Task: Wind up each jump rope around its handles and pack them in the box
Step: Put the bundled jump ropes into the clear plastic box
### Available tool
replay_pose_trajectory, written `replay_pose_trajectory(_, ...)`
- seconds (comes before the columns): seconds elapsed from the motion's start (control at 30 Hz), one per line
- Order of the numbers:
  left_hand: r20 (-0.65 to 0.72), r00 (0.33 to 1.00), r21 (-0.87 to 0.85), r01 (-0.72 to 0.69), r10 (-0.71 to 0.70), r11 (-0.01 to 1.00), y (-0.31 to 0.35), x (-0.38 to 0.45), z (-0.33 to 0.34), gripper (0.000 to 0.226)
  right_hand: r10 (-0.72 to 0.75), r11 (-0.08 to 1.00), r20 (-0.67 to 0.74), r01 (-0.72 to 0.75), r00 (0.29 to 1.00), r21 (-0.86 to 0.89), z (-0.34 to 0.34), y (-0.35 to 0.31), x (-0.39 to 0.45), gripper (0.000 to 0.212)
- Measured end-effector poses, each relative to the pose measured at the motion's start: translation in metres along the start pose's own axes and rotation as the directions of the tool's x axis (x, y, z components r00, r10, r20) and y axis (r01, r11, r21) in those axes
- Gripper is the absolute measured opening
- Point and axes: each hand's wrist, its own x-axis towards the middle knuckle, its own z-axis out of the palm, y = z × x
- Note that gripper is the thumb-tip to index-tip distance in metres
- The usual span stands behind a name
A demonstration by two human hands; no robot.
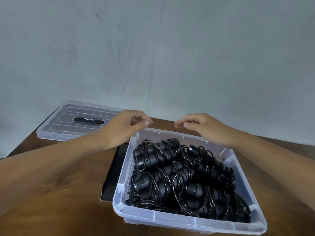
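Big grey wall (170, 48) at the back, plain and a bit scuffed. Brown wooden table (56, 193) below it, filling the bottom of the view. Clear plastic box (187, 217) on the table, near the front and a little to the right, open at the top. Full of black jump ropes (180, 174), each one wound round its own handles, all piled close together inside the box. Clear lid (68, 128) lying flat on the table, far back on the left, well apart from the box, with a dark patch in its middle. Flat black thing (115, 171) on the table, just beside the left wall of the box, partly hidden under it. Left hand (126, 126) up over the far left corner of the box, fingers loosely curled, holding nothing. Right hand (201, 126) over the far edge of the box, fingers loosely curled too, holding nothing. Fingertips of the two hands pointing at each other, near but not touching.
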Motion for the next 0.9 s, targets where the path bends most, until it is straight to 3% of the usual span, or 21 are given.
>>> replay_pose_trajectory(0.13,-0.130,0.987,0.008,0.096,-0.094,0.995,-0.033,-0.002,-0.025,0.016,-0.025,0.998,0.073,0.021,0.997,0.053,0.017,-0.013,0.060,0.031)
replay_pose_trajectory(0.3,-0.253,0.928,0.082,0.300,-0.272,0.950,-0.092,-0.012,-0.060,0.016,0.063,0.994,0.279,-0.085,0.958,0.068,0.055,-0.023,0.133,0.035)
replay_pose_trajectory(0.47,-0.382,0.818,0.175,0.521,-0.430,0.836,-0.156,-0.023,-0.090,0.020,0.160,0.971,0.442,-0.222,0.883,0.093,0.096,-0.033,0.191,0.047)
replay_pose_trajectory(0.6,-0.454,0.720,0.271,0.673,-0.525,0.688,-0.203,-0.031,-0.117,0.038,0.204,0.938,0.520,-0.318,0.830,0.140,0.125,-0.039,0.229,0.058)
replay_pose_trajectory(0.8,-0.524,0.554,0.222,0.822,-0.647,0.524,-0.254,-0.035,-0.148,0.070,0.236,0.911,0.576,-0.385,0.782,0.149,0.152,-0.032,0.263,0.076)
replay_pose_trajectory(0.9,-0.503,0.535,0.238,0.841,-0.679,0.486,-0.273,-0.038,-0.157,0.072,0.226,0.903,0.610,-0.398,0.760,0.160,0.161,-0.028,0.270,0.084)
